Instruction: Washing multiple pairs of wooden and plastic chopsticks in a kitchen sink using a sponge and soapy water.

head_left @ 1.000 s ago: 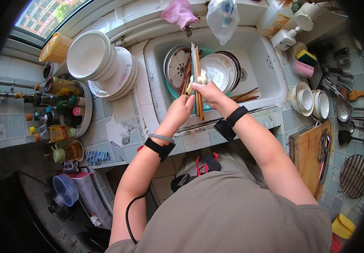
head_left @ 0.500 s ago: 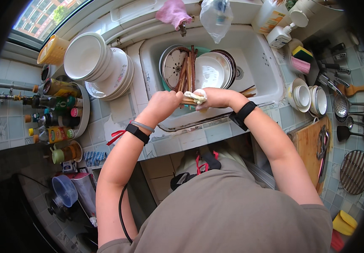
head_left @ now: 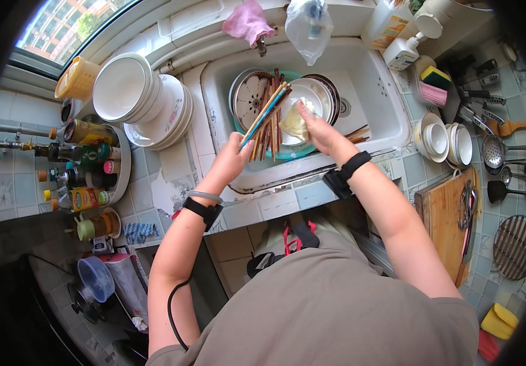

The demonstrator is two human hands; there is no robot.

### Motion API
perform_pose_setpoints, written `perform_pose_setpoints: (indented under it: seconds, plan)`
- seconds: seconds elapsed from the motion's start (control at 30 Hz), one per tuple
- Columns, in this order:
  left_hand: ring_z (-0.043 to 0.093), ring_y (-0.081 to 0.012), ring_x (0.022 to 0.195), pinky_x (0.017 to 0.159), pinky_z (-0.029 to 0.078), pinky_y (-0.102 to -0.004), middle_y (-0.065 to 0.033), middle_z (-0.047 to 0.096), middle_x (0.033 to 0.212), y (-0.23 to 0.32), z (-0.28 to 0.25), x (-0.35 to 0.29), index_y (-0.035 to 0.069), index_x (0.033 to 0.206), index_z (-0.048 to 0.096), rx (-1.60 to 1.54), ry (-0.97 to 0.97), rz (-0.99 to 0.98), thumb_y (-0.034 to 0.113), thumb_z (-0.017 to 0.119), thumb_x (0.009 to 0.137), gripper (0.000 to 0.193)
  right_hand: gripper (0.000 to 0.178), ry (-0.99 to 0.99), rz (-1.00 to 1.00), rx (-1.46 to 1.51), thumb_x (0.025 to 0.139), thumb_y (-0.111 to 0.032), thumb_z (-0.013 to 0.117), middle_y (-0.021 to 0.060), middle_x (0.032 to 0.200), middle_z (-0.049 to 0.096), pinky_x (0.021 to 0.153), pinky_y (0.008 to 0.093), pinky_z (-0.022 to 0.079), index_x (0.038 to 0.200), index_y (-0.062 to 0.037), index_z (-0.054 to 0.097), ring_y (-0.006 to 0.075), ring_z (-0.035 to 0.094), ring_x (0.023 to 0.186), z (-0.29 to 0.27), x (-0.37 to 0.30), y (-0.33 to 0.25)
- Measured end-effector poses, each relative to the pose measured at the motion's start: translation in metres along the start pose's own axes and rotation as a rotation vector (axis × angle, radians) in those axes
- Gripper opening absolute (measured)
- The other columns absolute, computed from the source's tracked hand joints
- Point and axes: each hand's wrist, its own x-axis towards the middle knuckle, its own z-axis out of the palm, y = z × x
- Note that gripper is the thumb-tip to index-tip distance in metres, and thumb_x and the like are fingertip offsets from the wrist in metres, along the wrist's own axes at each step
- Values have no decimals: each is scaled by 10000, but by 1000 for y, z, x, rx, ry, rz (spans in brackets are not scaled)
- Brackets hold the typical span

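My left hand (head_left: 232, 157) is closed around the lower ends of a small bunch of chopsticks (head_left: 265, 114), among them a blue one. They slant up and to the right over the sink (head_left: 380, 104). My right hand (head_left: 323, 134) grips a crumpled pale yellow-white cloth (head_left: 294, 127), apart from the held bunch. Beneath both hands, a teal basin (head_left: 299, 152) stands in the sink. In it are brown chopsticks (head_left: 274, 138), a flower-patterned dish (head_left: 249, 100) and white bowls (head_left: 312, 91), partly hidden by the cloth.
Stacked white bowls and plates (head_left: 171, 119) stand left of the sink. A pink cloth (head_left: 248, 21) hangs over the faucet, with a plastic bag (head_left: 307, 33) beside it. Small bowls (head_left: 435, 140) and a cutting board (head_left: 440, 222) are on the right. Loose chopsticks (head_left: 358, 133) lie near the sink's front edge.
My hands have moved apart. The cloth has come off the chopsticks and shifted up and right with my right hand; the bunch in my left hand now points up and right.
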Motion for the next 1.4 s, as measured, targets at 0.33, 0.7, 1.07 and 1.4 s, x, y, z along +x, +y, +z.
perform_pose_setpoints:
  seconds: [0.33,0.7,1.07,1.4]
  plan:
    - [293,-77,378,318,229,-253,20,392,586,44,52,-3,109,895,429,-591,-91,-339,339,384,952,242,190,394,-226,57,916,-199,507,41,891,570,720,293,456,1033,-50,518,130,534,769,71,23,18]
    - [316,-65,401,325,235,-235,28,393,590,45,33,10,115,887,420,-744,-56,-493,287,427,939,180,237,336,-195,-51,932,-150,437,53,963,587,782,305,440,1133,-46,508,149,551,867,99,9,45]
    - [330,-71,421,345,245,-223,10,418,606,51,38,-7,110,941,433,-747,-102,-451,285,464,928,178,303,291,-223,65,942,-269,474,26,1013,570,820,305,428,1168,-67,485,129,537,930,40,29,5]
    - [317,-58,418,341,221,-213,19,404,614,61,40,-5,137,919,403,-971,-140,-542,245,456,926,120,419,233,-373,-63,935,-145,445,81,1140,500,863,265,415,1328,-65,326,146,502,1003,71,12,24]
